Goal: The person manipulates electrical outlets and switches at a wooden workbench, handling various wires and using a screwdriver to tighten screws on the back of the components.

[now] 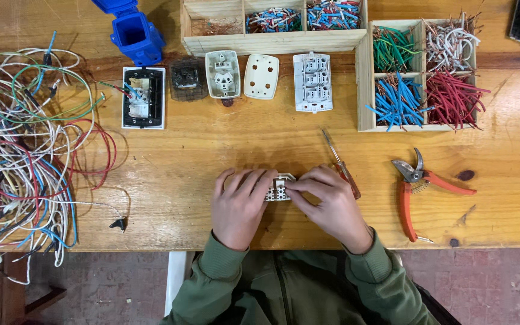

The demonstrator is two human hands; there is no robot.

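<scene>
Small white plastic switch module [279,187], ribbed and blocky, held low on the desk [176,174] near its front edge, between both hands. Left hand [240,204] closed around its left end; right hand [330,204] pinching its right end, fingertips on top. Judged step: seating or freeing a part by finger pressure. Next move likely calls for a steady grip and the red-handled screwdriver [341,165] lying just beside the right hand. Further right, orange-handled cutters [419,183]. Beyond: white socket parts [312,82], wooden compartment tray [365,78] of coloured wire offcuts, tangled wires [25,150] at left.
</scene>
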